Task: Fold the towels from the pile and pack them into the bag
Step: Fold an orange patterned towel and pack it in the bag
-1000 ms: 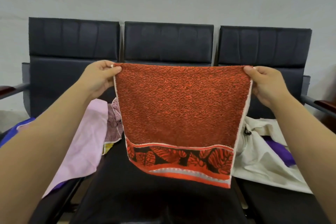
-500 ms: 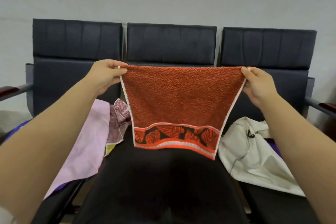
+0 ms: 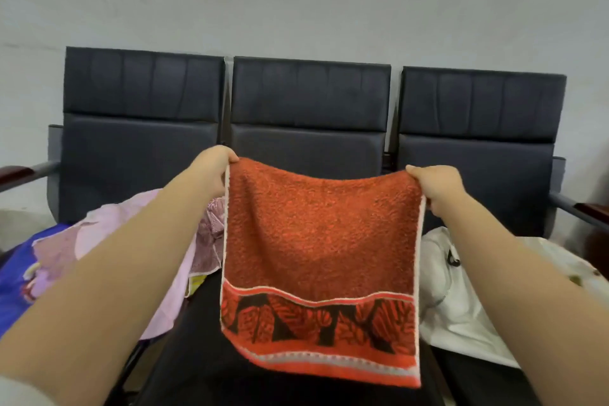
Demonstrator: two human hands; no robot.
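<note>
Two hands, left hand point(image 3: 211, 171) and right hand point(image 3: 438, 189), each pinch a top corner of the rectangular, nubby terry red towel point(image 3: 321, 241) hanging between them.

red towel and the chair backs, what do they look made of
Red towel: looks like cotton terry, matte, with a nubby looped pile and a woven leaf border. Chair backs: probably leather or vinyl, smooth with a dull sheen and stitched panels.

Middle seat point(image 3: 204, 372) lies open under the hanging red towel point(image 3: 321, 241); towel pile point(image 3: 59, 257) crowds its left flank, white bag point(image 3: 454, 306) blocks the right.
</note>
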